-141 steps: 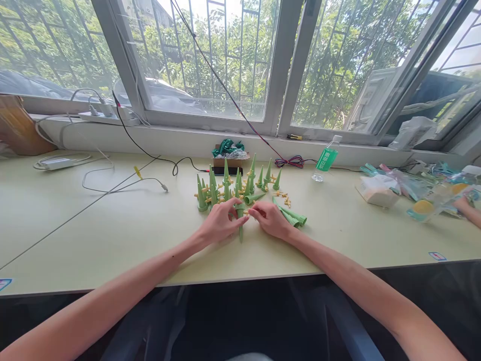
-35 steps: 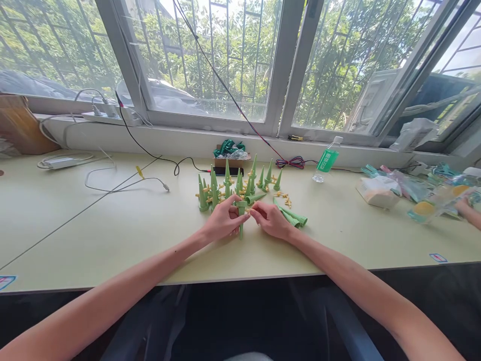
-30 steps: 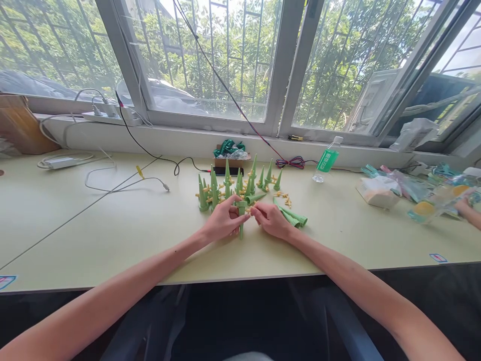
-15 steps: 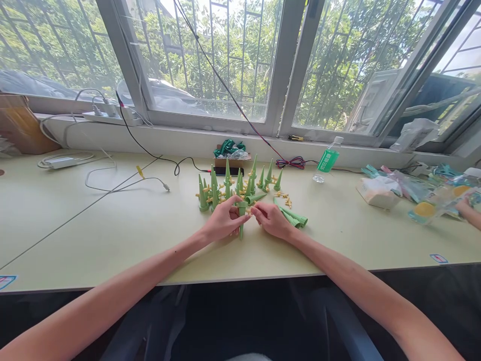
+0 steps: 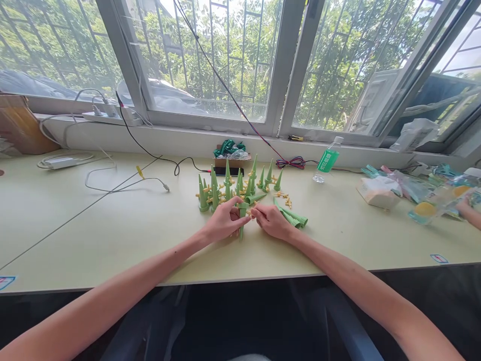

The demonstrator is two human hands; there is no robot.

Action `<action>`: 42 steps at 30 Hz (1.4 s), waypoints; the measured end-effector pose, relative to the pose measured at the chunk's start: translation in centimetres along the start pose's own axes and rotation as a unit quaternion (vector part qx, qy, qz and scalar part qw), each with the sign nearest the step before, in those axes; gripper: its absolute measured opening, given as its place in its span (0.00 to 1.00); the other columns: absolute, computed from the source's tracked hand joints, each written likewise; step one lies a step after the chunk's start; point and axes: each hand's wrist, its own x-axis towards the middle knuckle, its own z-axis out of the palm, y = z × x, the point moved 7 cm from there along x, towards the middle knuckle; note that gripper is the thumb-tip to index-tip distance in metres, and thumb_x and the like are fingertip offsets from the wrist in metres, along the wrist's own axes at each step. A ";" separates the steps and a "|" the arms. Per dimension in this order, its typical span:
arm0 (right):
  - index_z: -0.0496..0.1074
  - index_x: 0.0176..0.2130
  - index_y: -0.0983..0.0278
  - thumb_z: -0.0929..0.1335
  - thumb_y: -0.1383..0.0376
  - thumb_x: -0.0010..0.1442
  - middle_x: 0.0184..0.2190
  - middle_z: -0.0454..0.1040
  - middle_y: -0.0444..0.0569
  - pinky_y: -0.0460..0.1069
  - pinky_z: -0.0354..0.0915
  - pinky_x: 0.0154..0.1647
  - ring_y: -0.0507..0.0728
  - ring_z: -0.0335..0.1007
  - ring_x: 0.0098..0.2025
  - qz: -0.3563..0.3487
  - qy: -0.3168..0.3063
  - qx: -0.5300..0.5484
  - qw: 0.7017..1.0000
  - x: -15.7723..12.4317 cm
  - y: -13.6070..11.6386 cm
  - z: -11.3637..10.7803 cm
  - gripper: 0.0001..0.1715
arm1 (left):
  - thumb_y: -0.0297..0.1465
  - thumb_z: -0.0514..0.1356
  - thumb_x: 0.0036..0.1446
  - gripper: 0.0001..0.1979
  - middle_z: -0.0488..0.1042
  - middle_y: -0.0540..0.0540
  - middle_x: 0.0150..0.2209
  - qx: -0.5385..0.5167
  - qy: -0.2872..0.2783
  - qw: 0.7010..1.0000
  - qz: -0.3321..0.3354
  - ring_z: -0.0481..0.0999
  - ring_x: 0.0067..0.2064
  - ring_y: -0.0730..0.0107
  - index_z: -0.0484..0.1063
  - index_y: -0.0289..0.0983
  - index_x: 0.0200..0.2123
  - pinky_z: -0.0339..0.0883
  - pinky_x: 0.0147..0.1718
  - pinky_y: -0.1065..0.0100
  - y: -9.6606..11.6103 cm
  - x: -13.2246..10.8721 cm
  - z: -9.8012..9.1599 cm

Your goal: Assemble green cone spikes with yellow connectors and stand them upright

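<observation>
My left hand [image 5: 222, 220] is closed around a green plant watering spike [image 5: 241, 233], which it holds with the tip pointing down just above the table. At the side of that spike, the fingertips of my right hand [image 5: 273, 221] pinch a small yellow valve [image 5: 248, 213], mostly hidden by the fingers. Behind both hands stand several upright green spikes [image 5: 214, 194], many with yellow valves on their sides. One more spike [image 5: 255, 198] lies on its side there. Loose yellow valves [image 5: 288, 202] are scattered to the right, above some lying green spikes [image 5: 298, 220].
A phone [image 5: 229, 171] and a small box [image 5: 230, 162] with green material sit behind the spikes. To the right stands a water bottle [image 5: 326, 160]. Cables [image 5: 128, 185] cross the left side. Bags and a tissue pack [image 5: 379, 193] lie far right, near another person's hand [image 5: 469, 210].
Both hands keep nearly the same place and grip. The spike in my left hand has shifted very slightly.
</observation>
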 end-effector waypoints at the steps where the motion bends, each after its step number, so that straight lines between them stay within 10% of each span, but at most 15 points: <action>1: 0.66 0.29 0.63 0.58 0.55 0.70 0.18 0.64 0.41 0.47 0.59 0.29 0.51 0.60 0.22 0.000 0.002 -0.001 1.000 0.0 0.0 0.0 0.22 | 0.43 0.64 0.56 0.21 0.65 0.59 0.19 0.000 0.000 1.000 0.001 0.70 0.17 0.73 0.61 0.40 0.46 0.63 0.18 0.73 0.0 0.0 0.0; 42: 0.67 0.36 0.64 0.62 0.56 0.67 0.20 0.64 0.40 0.46 0.53 0.26 0.49 0.53 0.21 -0.008 0.005 -0.003 1.000 -0.1 -0.6 -0.1 0.14 | 0.41 0.62 0.58 0.19 0.67 0.59 0.19 0.001 0.005 1.000 0.003 0.71 0.17 0.73 0.60 0.40 0.47 0.63 0.18 0.74 0.0 -0.1 0.0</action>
